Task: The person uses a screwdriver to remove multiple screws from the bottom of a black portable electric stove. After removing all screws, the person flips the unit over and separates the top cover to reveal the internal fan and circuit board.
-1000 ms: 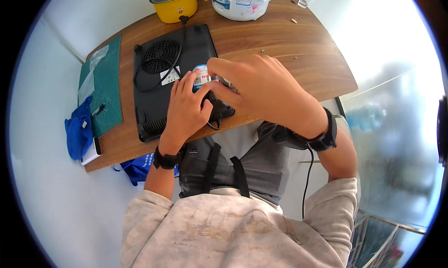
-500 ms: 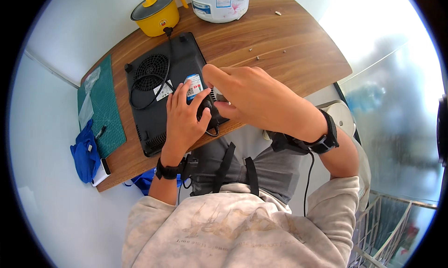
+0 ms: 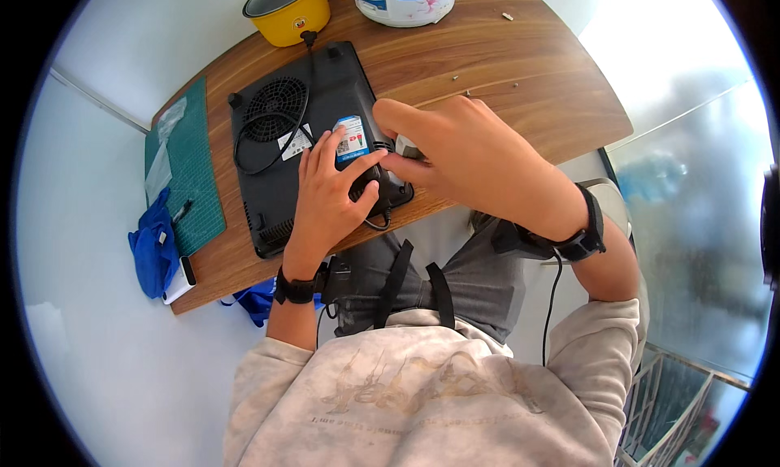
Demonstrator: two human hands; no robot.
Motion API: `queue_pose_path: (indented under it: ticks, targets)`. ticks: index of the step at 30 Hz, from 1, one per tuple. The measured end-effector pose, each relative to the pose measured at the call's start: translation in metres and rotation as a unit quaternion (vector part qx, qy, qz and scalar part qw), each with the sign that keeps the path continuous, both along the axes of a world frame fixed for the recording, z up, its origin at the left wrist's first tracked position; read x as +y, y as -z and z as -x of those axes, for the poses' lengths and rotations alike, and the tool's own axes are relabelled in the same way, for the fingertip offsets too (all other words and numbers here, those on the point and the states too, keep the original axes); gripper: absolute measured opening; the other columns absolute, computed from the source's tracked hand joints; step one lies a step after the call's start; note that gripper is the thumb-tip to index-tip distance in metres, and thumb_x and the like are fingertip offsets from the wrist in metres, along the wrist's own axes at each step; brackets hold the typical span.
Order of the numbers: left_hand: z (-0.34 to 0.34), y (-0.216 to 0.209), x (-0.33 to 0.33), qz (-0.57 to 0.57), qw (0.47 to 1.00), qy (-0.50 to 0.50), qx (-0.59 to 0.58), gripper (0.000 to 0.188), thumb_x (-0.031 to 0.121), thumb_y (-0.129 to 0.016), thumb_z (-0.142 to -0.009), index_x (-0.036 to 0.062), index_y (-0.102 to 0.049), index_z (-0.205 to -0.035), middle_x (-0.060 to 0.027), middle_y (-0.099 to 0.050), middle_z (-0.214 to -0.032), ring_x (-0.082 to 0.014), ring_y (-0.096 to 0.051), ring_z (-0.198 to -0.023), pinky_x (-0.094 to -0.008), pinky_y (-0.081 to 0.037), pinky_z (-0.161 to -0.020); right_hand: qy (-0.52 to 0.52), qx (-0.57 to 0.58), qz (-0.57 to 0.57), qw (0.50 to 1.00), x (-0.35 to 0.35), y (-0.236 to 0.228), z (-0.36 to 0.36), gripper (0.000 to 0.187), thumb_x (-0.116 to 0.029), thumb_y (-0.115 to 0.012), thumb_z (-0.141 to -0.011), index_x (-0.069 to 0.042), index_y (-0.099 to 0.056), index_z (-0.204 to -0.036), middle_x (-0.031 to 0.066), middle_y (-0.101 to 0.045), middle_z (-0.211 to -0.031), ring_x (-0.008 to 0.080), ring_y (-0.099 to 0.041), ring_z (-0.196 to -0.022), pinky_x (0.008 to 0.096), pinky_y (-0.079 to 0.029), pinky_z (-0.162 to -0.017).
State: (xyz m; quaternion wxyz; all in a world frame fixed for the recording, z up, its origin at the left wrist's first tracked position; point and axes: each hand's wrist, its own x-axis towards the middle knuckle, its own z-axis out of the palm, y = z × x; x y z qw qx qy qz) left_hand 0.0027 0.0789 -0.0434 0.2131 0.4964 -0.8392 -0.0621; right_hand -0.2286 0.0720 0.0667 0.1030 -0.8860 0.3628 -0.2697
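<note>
2 hands are at work in my head view: the left hand lies with its fingers spread on the black appliance, and the right hand pinches 1 small grey object between thumb and forefinger. Fingers hide much of that object from me, so I cannot tell its kind. It sits at the appliance's right side, just beside the left fingertips.

The appliance lies flat on the wooden surface, near the edge closest to the person. I count 1 round fan grille on it, 1 white label and 1 blue-and-white label. 1 black cord loops over the grille, and its plug rests by the far edge.

Farther right on the surface I make out 3 tiny metallic bits and 1 pale piece. Behind the appliance stand 1 yellow pot and 1 white cooker. On the left are 1 green mat, 1 blue cloth and 1 white device.
</note>
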Motion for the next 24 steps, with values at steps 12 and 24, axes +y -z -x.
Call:
queue_pose_path:
  ticks: [12,24]
  targets:
    - [0.001,0.0,-0.001,-0.005,1.0,-0.001,0.008,0.041,0.027,-0.07,-0.088,0.0307,-0.072,-0.129,-0.0221,-0.042,-0.154,-0.0423,-0.039,-0.143,-0.0575,-0.025,-0.12,0.052,-0.005,-0.024,0.998,0.001,0.0,0.007,0.026,-0.018,-0.069,-0.086,-0.001,-0.052,-0.097,0.0164,-0.06,-0.059,0.0371,-0.063,-0.058,0.0431,-0.051,-0.052]
    - [0.001,0.0,0.0,0.001,1.0,0.002,0.007,0.041,0.027,-0.069,-0.088,0.0314,-0.071,-0.129,-0.0217,-0.042,-0.154,-0.0421,-0.039,-0.143,-0.0557,-0.026,-0.121,0.064,-0.062,0.011,0.996,0.004,-0.003,0.011,0.021,-0.013,-0.072,-0.083,-0.007,-0.055,-0.094,0.0087,-0.062,-0.062,0.0271,-0.059,-0.049,0.0365,-0.044,-0.049]
